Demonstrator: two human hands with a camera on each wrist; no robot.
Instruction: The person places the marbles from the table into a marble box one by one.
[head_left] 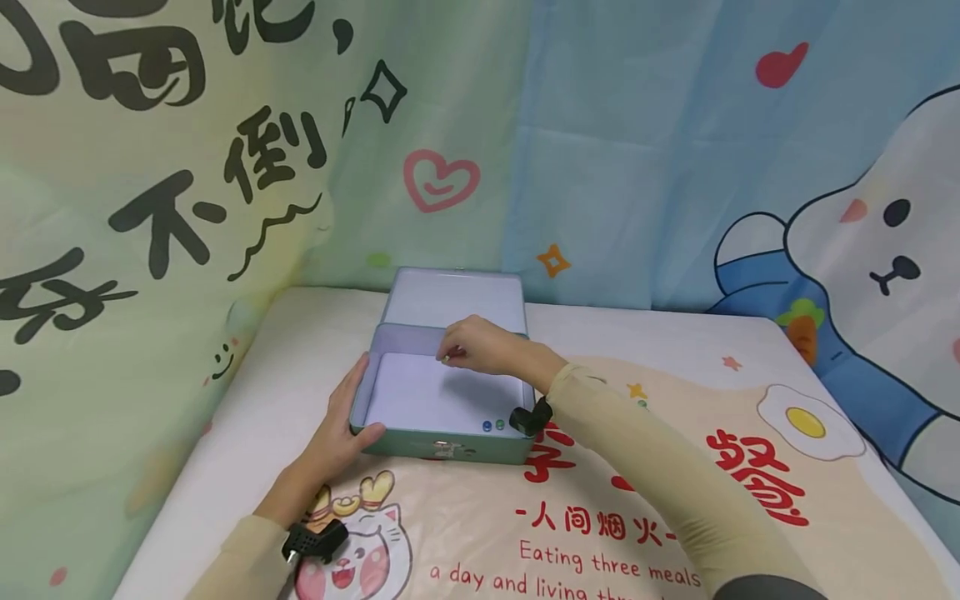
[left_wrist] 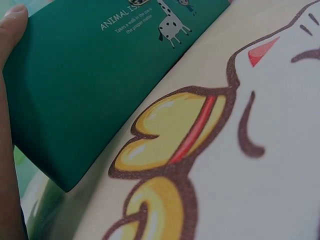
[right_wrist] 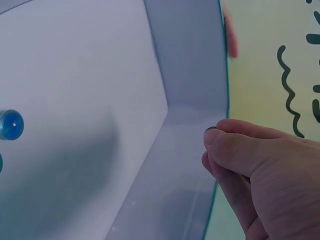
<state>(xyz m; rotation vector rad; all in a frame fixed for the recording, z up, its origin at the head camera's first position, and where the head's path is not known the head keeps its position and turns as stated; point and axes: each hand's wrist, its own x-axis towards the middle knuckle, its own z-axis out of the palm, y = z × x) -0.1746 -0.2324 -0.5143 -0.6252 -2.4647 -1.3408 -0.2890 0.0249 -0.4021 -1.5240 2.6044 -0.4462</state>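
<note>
A green tin box sits on the table with its hinged lid tipped back. My left hand holds its front left corner, thumb over the front rim and fingers along the left side. Over the back of the box, my right hand pinches a small marble-like thing. Only a dark sliver of it shows between thumb and forefinger in the right wrist view. On the pale box floor, near the front right corner, lie a blue marble and a green marble, side by side.
A printed cloth with red lettering and a cartoon cat covers the table. Curtains with a cartoon bear and large characters hang behind and to the left. Each wrist wears a black camera.
</note>
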